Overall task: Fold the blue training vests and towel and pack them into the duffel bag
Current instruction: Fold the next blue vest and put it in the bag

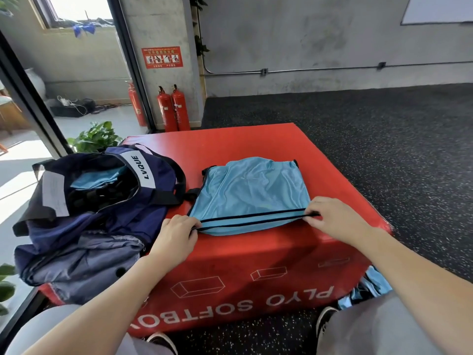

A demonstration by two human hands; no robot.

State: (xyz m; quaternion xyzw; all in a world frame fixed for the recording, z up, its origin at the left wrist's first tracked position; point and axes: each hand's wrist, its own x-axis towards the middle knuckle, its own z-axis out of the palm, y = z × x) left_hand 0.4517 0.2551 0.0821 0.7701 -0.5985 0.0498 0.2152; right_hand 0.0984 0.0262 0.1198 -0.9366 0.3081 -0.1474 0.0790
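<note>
A light blue training vest (249, 188) with black trim lies spread on the red plyo soft box (256, 254). My left hand (174, 237) pinches the vest's near left corner, and my right hand (330, 219) pinches its near right corner, with the trimmed hem stretched between them. On the left of the box lies the navy duffel bag (102, 211), unzipped, with blue fabric (98, 179) showing inside its opening. More blue fabric (368, 288) lies beside my right knee, partly hidden.
Black speckled rubber floor (384, 139) surrounds the box on the right and behind. Red fire extinguishers (174, 108) stand by the pillar at the back. A green potted plant (96, 137) sits behind the bag, near a glass door.
</note>
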